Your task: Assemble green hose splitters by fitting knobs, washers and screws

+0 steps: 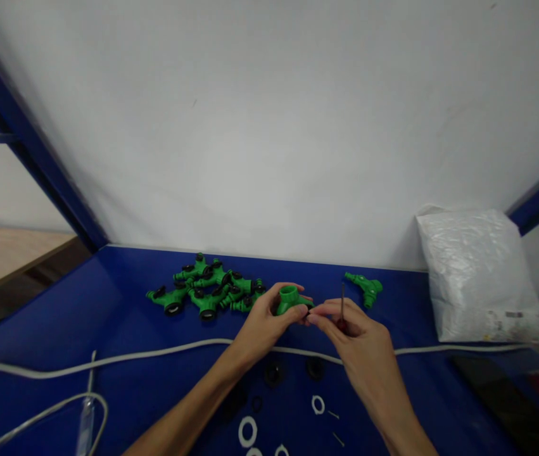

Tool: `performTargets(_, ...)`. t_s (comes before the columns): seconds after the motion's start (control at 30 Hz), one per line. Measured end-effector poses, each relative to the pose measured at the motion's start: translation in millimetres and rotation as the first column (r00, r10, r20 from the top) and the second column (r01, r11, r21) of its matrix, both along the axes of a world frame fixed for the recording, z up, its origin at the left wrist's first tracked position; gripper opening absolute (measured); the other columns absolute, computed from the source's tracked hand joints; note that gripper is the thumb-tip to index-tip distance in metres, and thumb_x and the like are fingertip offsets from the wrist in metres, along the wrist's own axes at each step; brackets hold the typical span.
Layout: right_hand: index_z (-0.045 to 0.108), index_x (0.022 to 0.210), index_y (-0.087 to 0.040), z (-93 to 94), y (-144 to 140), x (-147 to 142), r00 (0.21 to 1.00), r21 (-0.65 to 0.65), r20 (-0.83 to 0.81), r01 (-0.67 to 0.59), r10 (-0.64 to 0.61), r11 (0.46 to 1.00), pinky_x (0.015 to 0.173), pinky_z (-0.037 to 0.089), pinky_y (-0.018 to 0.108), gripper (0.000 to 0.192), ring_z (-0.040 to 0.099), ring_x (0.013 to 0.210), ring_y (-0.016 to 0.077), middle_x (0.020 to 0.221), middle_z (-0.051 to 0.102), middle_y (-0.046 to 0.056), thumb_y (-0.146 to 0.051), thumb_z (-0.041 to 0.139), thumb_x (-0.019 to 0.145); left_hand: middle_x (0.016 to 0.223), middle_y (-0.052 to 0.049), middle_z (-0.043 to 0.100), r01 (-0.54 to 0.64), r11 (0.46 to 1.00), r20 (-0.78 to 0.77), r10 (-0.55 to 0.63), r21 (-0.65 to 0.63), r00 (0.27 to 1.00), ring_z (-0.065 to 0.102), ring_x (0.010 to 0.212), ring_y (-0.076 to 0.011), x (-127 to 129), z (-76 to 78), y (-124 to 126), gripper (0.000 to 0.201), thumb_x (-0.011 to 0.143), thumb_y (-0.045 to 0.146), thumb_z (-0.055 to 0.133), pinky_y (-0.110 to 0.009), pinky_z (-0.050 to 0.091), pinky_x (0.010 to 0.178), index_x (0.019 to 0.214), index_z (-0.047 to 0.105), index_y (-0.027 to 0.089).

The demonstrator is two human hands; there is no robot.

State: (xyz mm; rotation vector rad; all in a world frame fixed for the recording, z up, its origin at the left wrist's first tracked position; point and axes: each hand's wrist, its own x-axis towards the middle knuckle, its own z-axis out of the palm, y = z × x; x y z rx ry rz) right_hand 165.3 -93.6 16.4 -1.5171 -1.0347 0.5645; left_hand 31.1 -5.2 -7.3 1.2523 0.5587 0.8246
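My left hand (269, 320) is closed around a green plastic hose splitter (289, 294), its round open socket facing up. Against the splitter's right side, the thumb and fingertips of my right hand (352, 329) pinch something small and dark, too small to name. A screwdriver (342, 301) is also tucked in that hand, its thin shaft pointing up and its red handle mostly hidden by the fingers. Below the hands lie black ring caps (273, 373), white washers (247, 431) and small thin pins or screws (338, 439).
Several green splitters with black parts (207, 301) are clustered at the left back. Another green splitter (367, 288) lies to the right. A white cable (155, 353) crosses the blue table (126, 285). A clear-handled screwdriver (87, 421) lies front left; a white plastic package (481, 278) leans at right.
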Motion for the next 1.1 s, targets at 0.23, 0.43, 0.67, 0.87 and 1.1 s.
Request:
performTargets(0.23, 0.069, 0.085, -0.018, -5.3, 1.1, 13.5, 0.936, -0.098, -0.331, -0.158, 0.117, 0.983, 0.048, 0.029, 0.024, 0.037, 0.042, 0.050, 0.0085, 0.065, 0.063, -0.002, -0.047, 0.085, 0.068, 0.109, -0.009, 0.074, 0.052, 0.997, 0.012, -0.053, 0.058, 0.999, 0.068, 0.084, -0.0169, -2.0, -2.1, -1.1, 0.038, 0.084, 0.031, 0.074, -0.030, 0.053, 0.082, 0.118, 0.062, 0.017)
performTargets(0.43, 0.073, 0.097, -0.017, 1.3, 1.0, 14.1, 0.951, -0.153, -0.272, -0.192, 0.146, 0.969, 0.049, 0.030, 0.025, 0.044, 0.042, 0.052, 0.0096, 0.062, 0.058, -0.003, -0.048, 0.085, 0.068, 0.107, -0.007, 0.074, 0.035, 0.992, -0.023, -0.033, 0.121, 0.999, 0.068, 0.096, -0.0200, -2.7, -3.2, -2.1, 0.038, 0.085, 0.029, 0.073, -0.030, 0.050, 0.088, 0.120, 0.062, 0.019)
performTargets(0.67, 0.071, 0.086, -0.016, -0.6, 3.8, 12.4, 0.947, -0.129, -0.256, -0.230, 0.191, 0.965, 0.050, 0.026, 0.026, 0.040, 0.039, 0.053, 0.0090, 0.066, 0.062, -0.001, -0.051, 0.082, 0.070, 0.100, -0.006, 0.075, 0.029, 0.994, -0.029, -0.026, 0.106, 0.999, 0.068, 0.091, -0.0200, -1.3, -0.2, -4.7, 0.038, 0.084, 0.032, 0.072, -0.030, 0.051, 0.086, 0.118, 0.062, 0.017)
performTargets(0.87, 0.069, 0.084, -0.016, 9.3, 3.3, 12.9, 0.938, -0.170, -0.276, -0.261, 0.208, 0.950, 0.051, 0.028, 0.026, 0.041, 0.040, 0.054, 0.0094, 0.070, 0.067, 0.001, -0.050, 0.083, 0.067, 0.101, -0.007, 0.075, 0.025, 0.999, -0.002, -0.025, 0.047, 1.000, 0.069, 0.091, -0.0195, -0.7, 0.7, -4.0, 0.037, 0.084, 0.031, 0.073, -0.030, 0.052, 0.086, 0.116, 0.064, 0.017)
performTargets(1.1, 0.069, 0.081, -0.016, 8.0, 4.1, 12.0, 0.942, -0.139, -0.249, -0.265, 0.226, 0.954, 0.050, 0.028, 0.026, 0.040, 0.040, 0.054, 0.0096, 0.070, 0.066, 0.001, -0.051, 0.083, 0.067, 0.097, -0.007, 0.075, 0.009, 1.000, -0.012, -0.008, 0.029, 1.000, 0.069, 0.085, -0.0195, -0.2, 3.7, -5.7, 0.037, 0.080, 0.032, 0.076, -0.030, 0.054, 0.082, 0.112, 0.066, 0.016)
